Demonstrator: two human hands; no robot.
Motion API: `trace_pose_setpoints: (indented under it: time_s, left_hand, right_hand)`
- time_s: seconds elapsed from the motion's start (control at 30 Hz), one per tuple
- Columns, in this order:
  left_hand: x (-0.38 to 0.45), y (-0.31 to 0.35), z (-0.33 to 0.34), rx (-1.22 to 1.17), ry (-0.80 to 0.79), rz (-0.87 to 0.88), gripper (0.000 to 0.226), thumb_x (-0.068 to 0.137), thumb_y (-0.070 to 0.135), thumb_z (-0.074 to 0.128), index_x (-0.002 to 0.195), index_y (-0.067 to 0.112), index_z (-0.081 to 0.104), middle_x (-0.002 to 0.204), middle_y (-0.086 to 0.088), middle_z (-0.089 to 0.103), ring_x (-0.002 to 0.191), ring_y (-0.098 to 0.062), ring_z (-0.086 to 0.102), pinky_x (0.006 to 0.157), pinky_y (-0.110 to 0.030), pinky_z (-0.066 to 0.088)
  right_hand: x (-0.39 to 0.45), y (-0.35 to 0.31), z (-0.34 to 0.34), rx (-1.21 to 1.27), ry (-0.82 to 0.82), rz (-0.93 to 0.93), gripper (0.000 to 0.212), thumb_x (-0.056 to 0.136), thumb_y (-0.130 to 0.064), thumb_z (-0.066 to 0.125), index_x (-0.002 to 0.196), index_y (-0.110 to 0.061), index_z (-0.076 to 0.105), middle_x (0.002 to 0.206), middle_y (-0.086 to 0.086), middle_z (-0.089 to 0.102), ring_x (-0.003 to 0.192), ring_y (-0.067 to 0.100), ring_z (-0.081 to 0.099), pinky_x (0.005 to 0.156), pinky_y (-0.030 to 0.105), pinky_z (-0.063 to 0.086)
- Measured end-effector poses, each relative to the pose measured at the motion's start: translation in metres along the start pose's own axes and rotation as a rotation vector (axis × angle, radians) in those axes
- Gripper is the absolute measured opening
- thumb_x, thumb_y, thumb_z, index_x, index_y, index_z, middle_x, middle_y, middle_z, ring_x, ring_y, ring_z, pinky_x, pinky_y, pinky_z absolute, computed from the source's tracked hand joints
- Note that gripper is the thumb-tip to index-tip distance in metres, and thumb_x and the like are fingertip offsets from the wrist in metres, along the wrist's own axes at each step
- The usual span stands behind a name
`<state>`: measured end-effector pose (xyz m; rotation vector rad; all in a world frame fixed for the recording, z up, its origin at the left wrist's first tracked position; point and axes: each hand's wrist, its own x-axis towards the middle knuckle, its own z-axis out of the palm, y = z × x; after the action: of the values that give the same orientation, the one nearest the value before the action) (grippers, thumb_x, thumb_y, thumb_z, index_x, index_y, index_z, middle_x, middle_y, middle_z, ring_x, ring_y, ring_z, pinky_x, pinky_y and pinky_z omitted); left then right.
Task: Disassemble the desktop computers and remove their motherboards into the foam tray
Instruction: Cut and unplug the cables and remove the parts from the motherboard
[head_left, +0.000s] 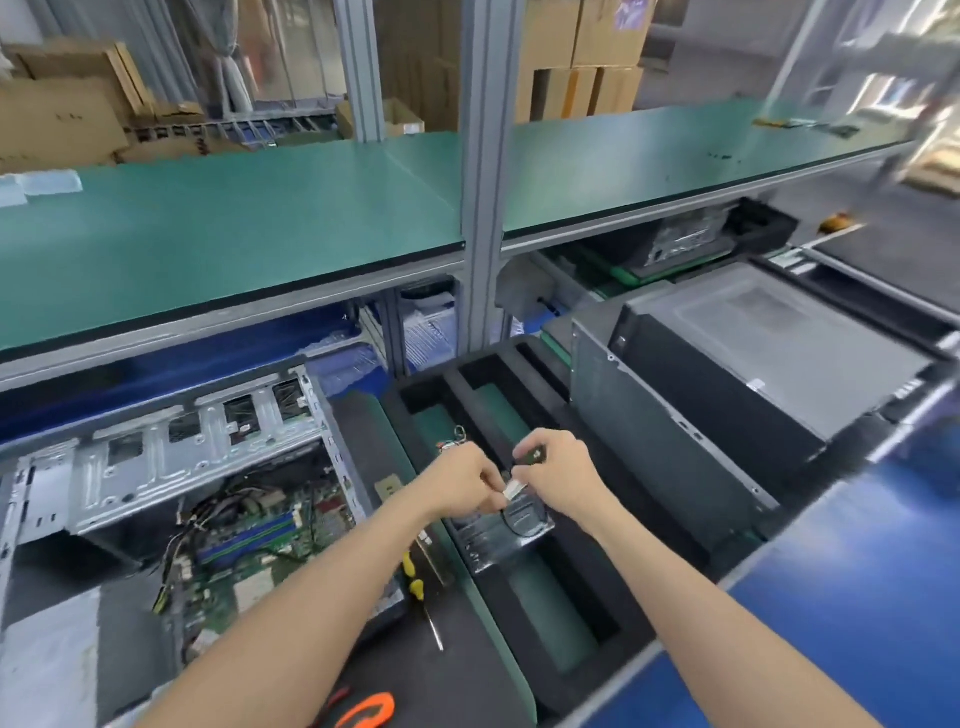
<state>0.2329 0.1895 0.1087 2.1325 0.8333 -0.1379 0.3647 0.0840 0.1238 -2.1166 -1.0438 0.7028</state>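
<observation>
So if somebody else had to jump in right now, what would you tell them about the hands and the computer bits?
Left hand and right hand: both pinch a small white-tipped part over the black foam tray; what the part is cannot be told.
Open silver desktop case, left: its green motherboard is still inside, wires attached.
Closed black desktop case, right: unopened.
Yellow-handled screwdriver lies between the open case and the tray.
Done: one case opened.
Left: free that board, put it in the tray, then open the black case.
</observation>
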Motion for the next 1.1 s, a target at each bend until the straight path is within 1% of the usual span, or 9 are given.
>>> trace_pose_setpoints:
  time_s: [0.1,0.23,0.33,0.4,0.47,0.63,0.77,0.93,1.1]
  left_hand:
    - [0.005,0.006,0.016,0.075,-0.108,0.022,0.01,0.082,0.021,0.078,0.074,0.025,0.074,0.055,0.023,0.062,0.057,0.006,0.055,0.061,-0.018,0.043]
    - [0.005,0.011,0.039,0.117,-0.19,0.018,0.014,0.082,0.02,0.078,0.071,0.027,0.072,0.051,0.024,0.06,0.055,0.002,0.053,0.051,-0.013,0.04]
    - [0.004,0.012,0.055,0.129,-0.204,0.047,0.009,0.082,0.017,0.076,0.075,0.021,0.074,0.051,0.023,0.06,0.06,-0.002,0.054,0.057,-0.016,0.043]
    - [0.002,0.011,0.06,0.132,-0.205,0.062,0.013,0.082,0.015,0.076,0.074,0.025,0.073,0.057,0.024,0.062,0.066,-0.003,0.058,0.066,-0.021,0.05]
    - [0.002,0.009,0.06,0.119,-0.187,0.053,0.011,0.084,0.015,0.075,0.077,0.025,0.074,0.066,0.019,0.066,0.072,-0.006,0.062,0.072,-0.023,0.053]
    - [-0.003,0.001,0.044,0.086,-0.048,0.061,0.004,0.085,0.017,0.075,0.087,0.018,0.078,0.077,0.01,0.069,0.076,-0.008,0.061,0.074,-0.023,0.049]
    - [-0.014,-0.005,0.023,0.021,0.113,0.076,0.009,0.084,0.015,0.074,0.088,0.021,0.08,0.075,0.015,0.067,0.07,0.002,0.059,0.067,-0.013,0.044]
    - [-0.034,-0.022,-0.011,-0.039,0.277,0.042,0.012,0.082,0.012,0.074,0.086,0.02,0.081,0.077,0.009,0.07,0.069,0.003,0.056,0.068,-0.009,0.036]
    - [-0.069,-0.052,-0.048,-0.123,0.468,0.015,0.011,0.084,0.018,0.075,0.085,0.028,0.08,0.073,0.015,0.071,0.07,0.001,0.062,0.064,-0.007,0.039]
  right_hand:
    - [-0.006,0.014,-0.008,-0.054,-0.095,0.077,0.01,0.08,-0.001,0.071,0.085,-0.01,0.074,0.081,0.001,0.07,0.062,0.007,0.06,0.05,0.009,0.043]
    - [-0.019,0.027,-0.014,-0.073,-0.171,0.137,0.014,0.077,0.008,0.064,0.077,-0.004,0.072,0.074,0.014,0.072,0.066,0.03,0.071,0.064,0.03,0.061]
    - [-0.023,0.036,-0.014,-0.108,-0.223,0.166,0.016,0.075,0.01,0.06,0.076,-0.001,0.071,0.074,0.022,0.072,0.07,0.037,0.072,0.07,0.044,0.063]
    - [-0.024,0.042,-0.012,-0.167,-0.249,0.193,0.014,0.076,0.007,0.063,0.073,-0.004,0.072,0.074,0.015,0.073,0.066,0.027,0.07,0.063,0.037,0.062]
    - [-0.024,0.048,-0.011,-0.256,-0.288,0.213,0.005,0.078,-0.002,0.073,0.078,-0.007,0.074,0.081,0.005,0.073,0.073,0.015,0.065,0.062,0.027,0.053]
    - [-0.02,0.044,-0.001,-0.259,-0.263,0.172,0.01,0.079,-0.01,0.079,0.088,-0.01,0.074,0.093,-0.002,0.07,0.089,0.014,0.063,0.075,0.024,0.046]
    - [-0.012,0.013,0.015,-0.158,-0.212,0.008,0.004,0.079,-0.009,0.077,0.082,-0.012,0.076,0.078,-0.009,0.069,0.079,0.009,0.063,0.058,0.008,0.042]
    - [-0.001,-0.03,0.043,-0.149,-0.205,-0.125,0.013,0.081,0.001,0.067,0.083,-0.01,0.074,0.084,0.01,0.073,0.081,0.024,0.064,0.069,0.027,0.05]
    - [0.002,-0.069,0.076,-0.082,-0.216,-0.255,0.015,0.089,-0.004,0.061,0.093,-0.012,0.073,0.08,0.004,0.073,0.076,0.018,0.072,0.074,0.033,0.058]
